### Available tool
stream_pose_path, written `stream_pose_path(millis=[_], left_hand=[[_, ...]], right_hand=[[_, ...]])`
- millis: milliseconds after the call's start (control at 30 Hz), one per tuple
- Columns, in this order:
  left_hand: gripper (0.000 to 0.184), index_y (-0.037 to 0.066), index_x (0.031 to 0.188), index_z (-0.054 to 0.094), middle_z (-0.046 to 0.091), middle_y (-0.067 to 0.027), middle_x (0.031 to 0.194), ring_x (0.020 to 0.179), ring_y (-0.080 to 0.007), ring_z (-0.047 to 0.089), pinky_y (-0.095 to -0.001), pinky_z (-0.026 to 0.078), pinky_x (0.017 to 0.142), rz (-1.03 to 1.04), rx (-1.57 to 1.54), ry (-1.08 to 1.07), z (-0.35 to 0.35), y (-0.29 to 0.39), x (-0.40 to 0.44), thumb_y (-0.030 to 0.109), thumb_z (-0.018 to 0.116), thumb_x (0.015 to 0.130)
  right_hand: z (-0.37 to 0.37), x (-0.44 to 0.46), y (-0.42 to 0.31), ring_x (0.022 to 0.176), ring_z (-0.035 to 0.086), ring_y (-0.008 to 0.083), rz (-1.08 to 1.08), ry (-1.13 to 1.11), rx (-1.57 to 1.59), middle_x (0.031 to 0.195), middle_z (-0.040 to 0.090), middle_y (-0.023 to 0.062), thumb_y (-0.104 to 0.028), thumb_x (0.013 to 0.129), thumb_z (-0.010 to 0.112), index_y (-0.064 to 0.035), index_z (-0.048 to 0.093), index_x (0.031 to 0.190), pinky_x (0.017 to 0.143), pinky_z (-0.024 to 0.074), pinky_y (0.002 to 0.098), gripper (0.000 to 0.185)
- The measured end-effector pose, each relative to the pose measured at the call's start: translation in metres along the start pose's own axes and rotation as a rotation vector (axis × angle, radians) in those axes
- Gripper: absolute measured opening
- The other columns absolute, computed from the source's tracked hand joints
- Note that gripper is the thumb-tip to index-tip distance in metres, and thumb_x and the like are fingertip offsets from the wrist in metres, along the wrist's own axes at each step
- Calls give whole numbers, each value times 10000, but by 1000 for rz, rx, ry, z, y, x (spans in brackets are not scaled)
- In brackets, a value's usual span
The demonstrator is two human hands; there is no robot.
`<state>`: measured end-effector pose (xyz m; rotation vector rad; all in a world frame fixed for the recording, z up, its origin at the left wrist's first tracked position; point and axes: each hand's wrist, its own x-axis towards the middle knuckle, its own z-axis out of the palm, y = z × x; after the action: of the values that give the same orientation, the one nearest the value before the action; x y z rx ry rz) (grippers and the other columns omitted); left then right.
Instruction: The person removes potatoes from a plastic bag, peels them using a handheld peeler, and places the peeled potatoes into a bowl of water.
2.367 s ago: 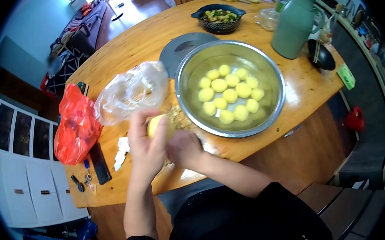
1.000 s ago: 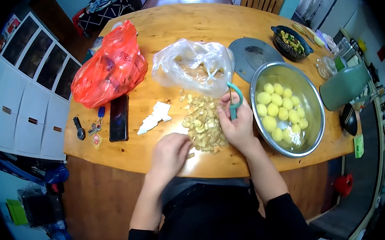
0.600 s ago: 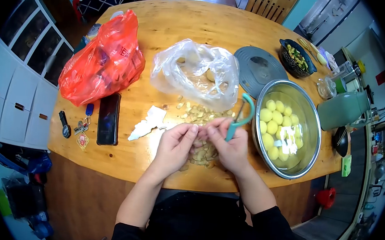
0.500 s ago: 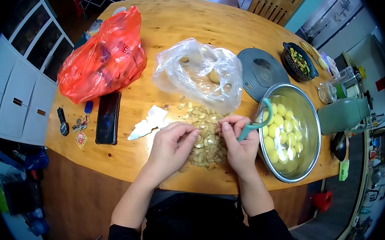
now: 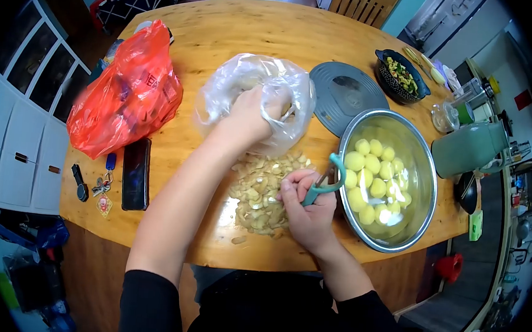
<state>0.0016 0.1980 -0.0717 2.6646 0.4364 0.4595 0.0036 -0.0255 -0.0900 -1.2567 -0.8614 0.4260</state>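
My left hand [image 5: 254,116] reaches into the clear plastic bag [image 5: 212,103]; its fingers are hidden by the plastic. My right hand [image 5: 309,215] is closed around a teal-handled peeler [image 5: 338,171], whose looped end points up and to the right. Between and below my hands lies a pile of peelings [image 5: 257,199] on the wooden table [image 5: 214,30]. Just right of my right hand stands a large metal bowl [image 5: 427,196] with several peeled potatoes [image 5: 372,163] in water.
A red plastic bag [image 5: 129,95], a phone [image 5: 136,174], a watch [image 5: 79,184] and keys [image 5: 102,185] are on the left. A grey round mat [image 5: 348,98], a dark dish of food [image 5: 402,77] and a green jug [image 5: 469,149] stand behind and beside the bowl.
My left hand has moved from above the peelings forward into the clear bag. My right hand keeps the peeler. Earlier it showed a potato held up, now not seen. The white paper is hidden.
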Motion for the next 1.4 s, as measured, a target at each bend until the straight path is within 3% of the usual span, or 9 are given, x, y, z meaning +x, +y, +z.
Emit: stream_pose_path(millis=[133,267,400,500,567,667,1000,1167,1400], left_hand=[[313,52,1184,697,684,-240,1224,1187,-383,636,-455,516,983,107,148,-23,30,-13,33,188,633,910],[369,42,1255,648,676,-204,1232,1138,-352,656,-438,514,980,-22,-169,230,47,-20,30,212,636,928],[301,-11,1269,584,659,-111,1186,1053,-222,655,-336,538,900,-73,90,187,-45,15,-34,155,570,1018],[260,30,1245,583,653,-102,1047,895,-165,642,-297,530,762,-268,-872,340,-55,33,-105,201,521,1059],[291,54,1224,556,647,-101,1009,799,-126,600,-267,492,673,-463,-1586,244,-52,42,-155,285,424,1105],[366,55,1243,535,640,-123,1016,765,-168,570,-258,455,644,-446,-1907,357,-14,52,-194,346,357,1111],[312,62,1339,488,639,-170,1167,793,-151,538,-274,457,706,-415,-1806,363,7,71,-236,269,431,1113],[372,65,1263,514,621,-110,1034,724,-110,501,-241,427,632,-445,-1828,430,15,85,-225,351,305,1150],[391,105,1150,507,573,-26,909,701,-72,465,-229,401,607,-650,-1276,606,32,92,-220,434,296,1145]], right_hand=[[-8,0,4,744,609,112,-15,-110,-97,970,598,110,91,956,611,-81,408,806,670,526,252,306],[-9,-1,4,746,616,110,-19,-132,-66,951,616,111,79,964,606,-68,426,832,660,526,253,268],[-9,-4,-3,709,609,101,-46,-108,-28,941,630,109,68,960,624,-63,433,831,608,503,250,265],[-9,-5,-14,668,572,80,16,-123,-62,847,628,65,36,950,662,-71,450,816,572,464,257,273],[-5,-6,-21,583,604,204,93,-220,-278,701,600,114,-125,942,716,-13,548,868,558,477,340,215],[2,-15,-24,612,634,263,107,-364,-333,735,618,140,-208,956,726,-1,577,965,583,494,372,255],[-5,-70,-30,673,676,383,-15,-295,-479,809,677,198,-168,1001,633,-16,579,1079,585,515,469,179],[-3,-76,-34,592,658,349,-57,-327,-730,767,671,139,-189,988,634,-41,579,1062,524,512,453,175],[14,-80,-26,583,666,295,-218,-285,-731,726,648,101,-166,976,626,-44,564,1051,508,518,415,156]])
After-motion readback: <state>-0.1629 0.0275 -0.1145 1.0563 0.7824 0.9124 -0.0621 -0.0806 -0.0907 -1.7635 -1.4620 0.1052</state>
